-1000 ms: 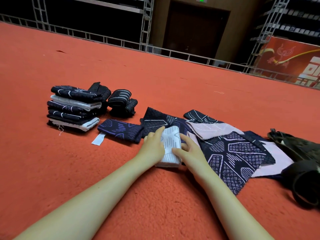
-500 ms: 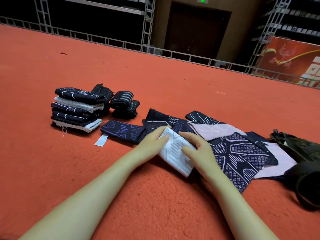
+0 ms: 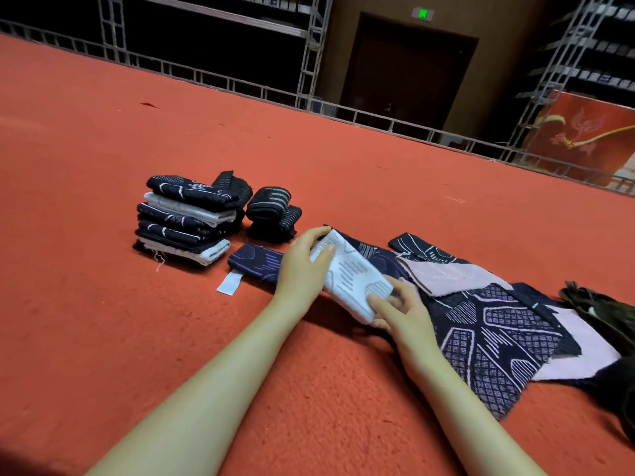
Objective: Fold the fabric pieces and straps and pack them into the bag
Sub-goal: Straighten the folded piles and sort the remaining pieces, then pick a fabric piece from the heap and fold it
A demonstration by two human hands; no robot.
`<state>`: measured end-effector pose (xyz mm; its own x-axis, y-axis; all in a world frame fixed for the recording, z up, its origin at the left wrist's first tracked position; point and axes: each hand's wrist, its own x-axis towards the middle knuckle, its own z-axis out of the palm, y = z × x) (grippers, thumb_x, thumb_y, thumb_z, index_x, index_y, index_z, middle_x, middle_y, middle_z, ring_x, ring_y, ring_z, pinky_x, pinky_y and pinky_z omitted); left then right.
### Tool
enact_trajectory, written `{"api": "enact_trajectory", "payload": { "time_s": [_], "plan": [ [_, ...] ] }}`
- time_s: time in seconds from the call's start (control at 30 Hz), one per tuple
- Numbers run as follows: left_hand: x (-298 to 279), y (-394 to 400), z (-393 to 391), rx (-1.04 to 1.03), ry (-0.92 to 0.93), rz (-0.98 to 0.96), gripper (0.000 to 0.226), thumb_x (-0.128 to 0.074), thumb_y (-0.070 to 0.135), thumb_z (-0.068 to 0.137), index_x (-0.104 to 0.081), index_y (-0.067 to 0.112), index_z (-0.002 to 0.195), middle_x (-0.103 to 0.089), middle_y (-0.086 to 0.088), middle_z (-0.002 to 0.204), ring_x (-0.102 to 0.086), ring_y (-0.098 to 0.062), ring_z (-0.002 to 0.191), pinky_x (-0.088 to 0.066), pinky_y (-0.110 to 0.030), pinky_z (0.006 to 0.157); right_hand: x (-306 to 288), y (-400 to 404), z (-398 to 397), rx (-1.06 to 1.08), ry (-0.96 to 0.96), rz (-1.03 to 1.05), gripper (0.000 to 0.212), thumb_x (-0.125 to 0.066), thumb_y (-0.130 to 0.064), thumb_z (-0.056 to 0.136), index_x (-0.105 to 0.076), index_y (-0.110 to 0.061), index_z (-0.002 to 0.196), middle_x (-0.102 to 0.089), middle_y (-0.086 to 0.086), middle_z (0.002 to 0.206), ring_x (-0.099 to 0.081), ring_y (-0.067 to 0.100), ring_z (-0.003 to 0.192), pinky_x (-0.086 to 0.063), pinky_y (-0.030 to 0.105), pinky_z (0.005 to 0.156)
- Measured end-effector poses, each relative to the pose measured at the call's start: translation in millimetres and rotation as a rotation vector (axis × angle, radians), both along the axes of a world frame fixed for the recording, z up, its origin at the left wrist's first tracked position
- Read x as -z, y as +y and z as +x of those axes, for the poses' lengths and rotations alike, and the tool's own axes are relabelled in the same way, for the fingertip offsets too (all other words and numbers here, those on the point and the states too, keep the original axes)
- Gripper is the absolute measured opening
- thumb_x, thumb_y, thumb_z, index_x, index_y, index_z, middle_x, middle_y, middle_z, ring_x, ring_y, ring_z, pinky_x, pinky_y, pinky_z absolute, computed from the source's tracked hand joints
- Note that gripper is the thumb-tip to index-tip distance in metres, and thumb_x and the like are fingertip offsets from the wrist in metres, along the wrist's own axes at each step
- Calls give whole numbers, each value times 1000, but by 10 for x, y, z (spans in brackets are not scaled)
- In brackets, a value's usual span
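A folded white fabric piece (image 3: pixel 350 276) with grey line print is lifted off the red carpet and tilted. My left hand (image 3: pixel 304 266) grips its upper left end, thumb on top. My right hand (image 3: pixel 400 309) holds its lower right end, fingers curled round the edge. A stack of folded dark and white pieces (image 3: pixel 187 218) stands at the left, with rolled dark straps (image 3: pixel 273 214) beside it. One folded navy piece (image 3: pixel 256 264) lies just left of my left hand. Unfolded navy and pink patterned pieces (image 3: pixel 491 324) spread out at the right. The dark bag (image 3: pixel 608 310) lies at the right edge.
A small white label (image 3: pixel 229 284) lies on the carpet (image 3: pixel 103 304) near the navy piece. Metal railings and truss frames (image 3: pixel 309 63) border the far edge of the carpet, with a dark door (image 3: pixel 405 70) behind.
The folded white piece was lying flat under both hands; it has been picked up and tilted, shifting left toward the stack side. The view has also moved slightly.
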<state>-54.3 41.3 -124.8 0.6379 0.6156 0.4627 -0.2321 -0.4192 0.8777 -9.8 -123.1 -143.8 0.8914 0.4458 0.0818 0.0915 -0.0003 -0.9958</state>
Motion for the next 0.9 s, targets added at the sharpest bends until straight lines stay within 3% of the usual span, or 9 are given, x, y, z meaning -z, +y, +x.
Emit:
{"api": "enact_trajectory", "payload": {
  "time_s": [0.13,0.23,0.33,0.43,0.57,0.73,0.83,0.9],
  "plan": [
    [-84,295,-70,-194,-11,13,31,-56,12,87,-61,16,118,-55,-6,119,-47,-7,102,-31,-12,86,-146,456,-40,-9,-39,17,45,-69,-19,77,-57,-22,121,-66,10,92,-66,24,77,-53,38,65],
    [-102,495,-158,-357,13,-34,34,-55,13,86,-57,14,121,-50,-10,123,-48,-19,111,-31,-17,88,-267,920,81,31,-85,-33,42,-67,-14,78,-58,-16,119,-65,7,90,-62,21,76,-51,36,71],
    [10,697,-206,-502,246,-59,43,-53,19,87,-51,14,129,-48,-17,129,-43,-33,119,-33,-33,98,-189,1321,178,-39,-90,-162,34,-66,-7,79,-63,-10,113,-69,12,103,-63,20,84,-51,35,79],
    [151,799,-220,-523,487,44,46,-52,21,88,-47,17,133,-43,-14,135,-36,-33,125,-30,-40,103,-14,1479,138,34,-184,-357,36,-69,-18,75,-65,-11,110,-69,6,99,-64,21,89,-49,33,81],
    [223,814,-178,-469,512,154,43,-50,16,89,-52,18,132,-45,-10,133,-33,-30,128,-31,-40,104,-41,1409,-10,48,-311,-412,52,-64,-32,74,-58,-12,122,-63,3,96,-62,24,94,-47,35,85],
    [245,803,-141,-537,449,329,36,-54,14,85,-63,13,120,-50,-11,127,-38,-29,123,-22,-37,111,-112,860,-38,57,-589,-513,32,-58,-23,88,-58,-21,121,-59,-1,95,-53,12,89,-38,26,78],
    [227,711,-81,-499,447,434,32,-54,15,85,-66,16,115,-54,-7,121,-41,-26,121,-3,-37,117,-85,353,87,149,-647,-567,27,-59,-21,88,-61,-23,115,-60,-3,97,-52,11,93,-40,27,81],
    [239,657,-46,-465,430,462,30,-53,16,86,-67,17,112,-57,-6,117,-44,-27,119,-2,-35,116,-52,39,184,222,-635,-598,26,-60,-20,87,-64,-21,112,-61,-3,100,-55,14,96,-43,30,84]
  ]
}}
